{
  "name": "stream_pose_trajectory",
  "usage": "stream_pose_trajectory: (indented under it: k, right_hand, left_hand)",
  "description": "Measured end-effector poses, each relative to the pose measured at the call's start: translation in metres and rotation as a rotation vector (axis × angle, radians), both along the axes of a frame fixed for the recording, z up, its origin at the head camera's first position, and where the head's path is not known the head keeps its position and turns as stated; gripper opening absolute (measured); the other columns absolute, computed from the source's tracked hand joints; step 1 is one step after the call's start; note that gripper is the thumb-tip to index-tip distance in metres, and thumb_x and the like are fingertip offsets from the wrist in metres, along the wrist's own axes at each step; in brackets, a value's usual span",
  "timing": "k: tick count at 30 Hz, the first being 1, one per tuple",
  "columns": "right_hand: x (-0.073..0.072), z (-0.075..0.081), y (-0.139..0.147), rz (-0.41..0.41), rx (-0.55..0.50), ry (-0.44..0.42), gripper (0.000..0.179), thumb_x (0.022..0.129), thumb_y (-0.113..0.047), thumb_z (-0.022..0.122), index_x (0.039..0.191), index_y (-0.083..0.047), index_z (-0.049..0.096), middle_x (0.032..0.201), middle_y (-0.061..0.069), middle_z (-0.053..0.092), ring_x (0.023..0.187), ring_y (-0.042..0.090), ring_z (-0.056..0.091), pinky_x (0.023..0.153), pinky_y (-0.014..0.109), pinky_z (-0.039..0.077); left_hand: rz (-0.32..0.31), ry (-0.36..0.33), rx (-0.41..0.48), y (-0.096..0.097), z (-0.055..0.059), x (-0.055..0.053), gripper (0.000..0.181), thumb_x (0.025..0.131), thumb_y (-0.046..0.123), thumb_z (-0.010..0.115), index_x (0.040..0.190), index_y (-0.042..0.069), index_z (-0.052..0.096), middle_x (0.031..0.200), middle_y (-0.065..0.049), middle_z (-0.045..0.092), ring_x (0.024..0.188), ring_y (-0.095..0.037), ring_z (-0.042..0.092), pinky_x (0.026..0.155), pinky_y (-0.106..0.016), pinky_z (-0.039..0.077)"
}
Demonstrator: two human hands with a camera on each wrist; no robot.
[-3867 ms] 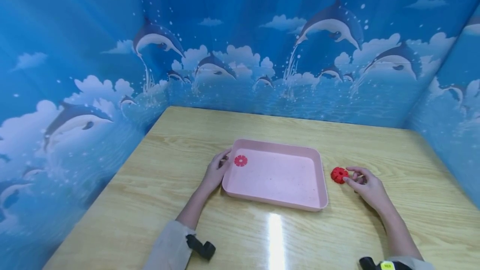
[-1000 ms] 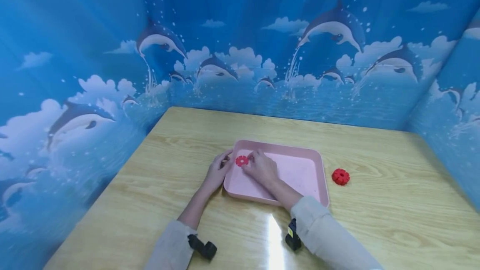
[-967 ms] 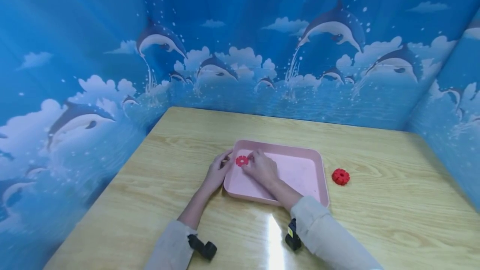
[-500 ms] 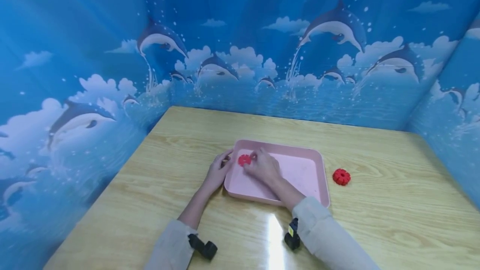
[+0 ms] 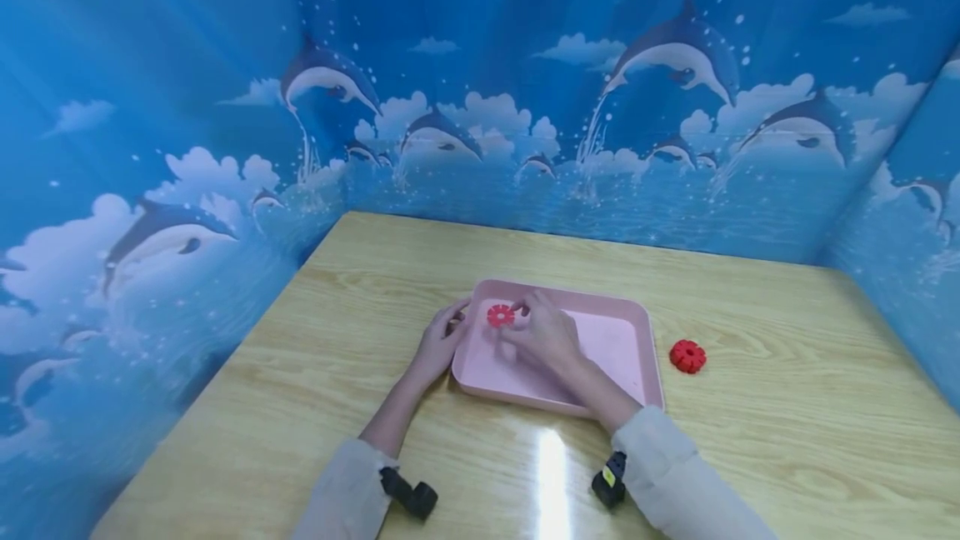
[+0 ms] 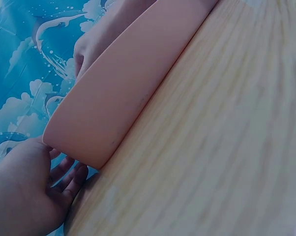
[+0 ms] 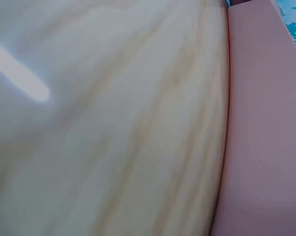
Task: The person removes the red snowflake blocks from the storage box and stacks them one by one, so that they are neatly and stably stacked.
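In the head view, my right hand (image 5: 549, 338) is over the pink tray (image 5: 618, 357), thumb and index finger at the right edge of a red notched disc (image 5: 501, 316). They seem to pinch it, though blur hides the exact contact. Whether another disc lies beneath it cannot be told. My left hand (image 5: 438, 342) grips the tray's left side. Seen from the left wrist, that hand (image 6: 32, 184) has curled fingers against the outer corner of the tray (image 6: 108, 93). The right wrist view shows the tray's side wall (image 7: 266, 123) but not the fingers.
Right of the tray, a small stack of red notched discs (image 5: 687, 356) stands on the wooden table (image 5: 420, 248). Blue dolphin-print curtains (image 5: 480, 182) border the table at the back and sides. Each sleeve carries a black wrist camera (image 5: 408, 494).
My right hand left the disc stack, reached into the tray, then shifted slightly right. The red disc in the tray moved right with it. My left hand stays at the tray's left side.
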State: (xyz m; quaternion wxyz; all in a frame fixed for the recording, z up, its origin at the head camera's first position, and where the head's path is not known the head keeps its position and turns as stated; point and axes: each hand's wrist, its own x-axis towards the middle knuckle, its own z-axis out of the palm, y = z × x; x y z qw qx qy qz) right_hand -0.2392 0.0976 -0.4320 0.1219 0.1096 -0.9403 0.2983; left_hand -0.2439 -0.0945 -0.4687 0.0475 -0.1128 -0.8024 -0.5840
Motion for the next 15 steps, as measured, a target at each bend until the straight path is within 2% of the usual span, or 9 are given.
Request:
stream_pose_trajectory:
  k: [9, 15]
  right_hand:
    - [0.014, 0.01, 0.022, -0.008, -0.04, -0.031, 0.044, 0.068, -0.041, 0.078, 0.096, -0.013, 0.06, 0.089, -0.002, 0.055, 0.072, 0.015, 0.051, 0.056, 0.029, 0.044]
    - [0.023, 0.015, 0.038, -0.013, -0.041, -0.038, 0.042, 0.07, -0.036, 0.077, 0.1, -0.012, 0.059, 0.091, 0.0, 0.055, 0.068, 0.016, 0.048, 0.052, 0.028, 0.041]
  left_hand:
    - [0.003, -0.013, -0.01, 0.0, 0.0, 0.001, 0.039, 0.091, 0.004, 0.051, 0.131, 0.004, 0.049, 0.106, -0.014, 0.052, 0.095, -0.029, 0.052, 0.087, -0.041, 0.045]
    - [-0.002, -0.009, -0.008, 0.0, 0.0, 0.001, 0.039, 0.092, 0.005, 0.05, 0.131, 0.004, 0.048, 0.108, -0.015, 0.052, 0.097, -0.03, 0.052, 0.088, -0.043, 0.044]
